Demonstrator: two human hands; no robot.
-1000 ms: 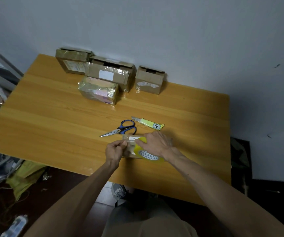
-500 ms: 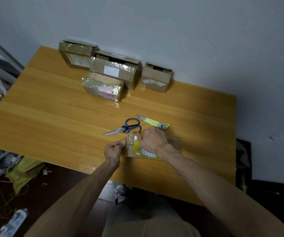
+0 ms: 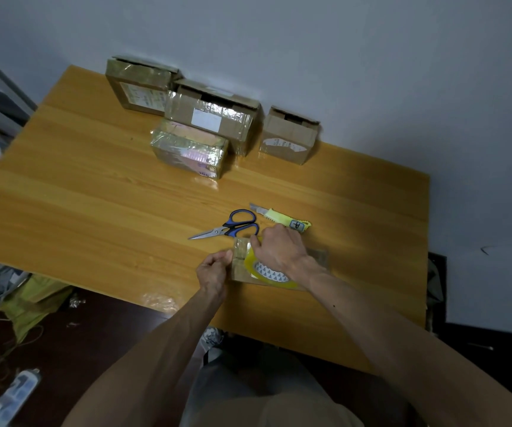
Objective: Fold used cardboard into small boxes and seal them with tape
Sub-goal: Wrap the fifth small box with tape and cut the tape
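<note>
A small flat cardboard box (image 3: 318, 257) lies near the table's front edge, mostly covered by my hands. My right hand (image 3: 279, 249) grips a yellow roll of clear tape (image 3: 268, 272) on top of the box. My left hand (image 3: 213, 269) pinches the free end of the tape at the box's left edge. Blue-handled scissors (image 3: 228, 229) lie just behind the box, with a yellow-green utility knife (image 3: 282, 218) to their right.
Several taped cardboard boxes (image 3: 211, 118) stand at the back of the wooden table (image 3: 94, 204) against the wall. Bags and clutter (image 3: 17, 297) lie on the dark floor to the left, below the table's front edge.
My right hand has shifted the tape roll slightly toward the box's left end, closer to my left hand. The camera has tilted a little.
</note>
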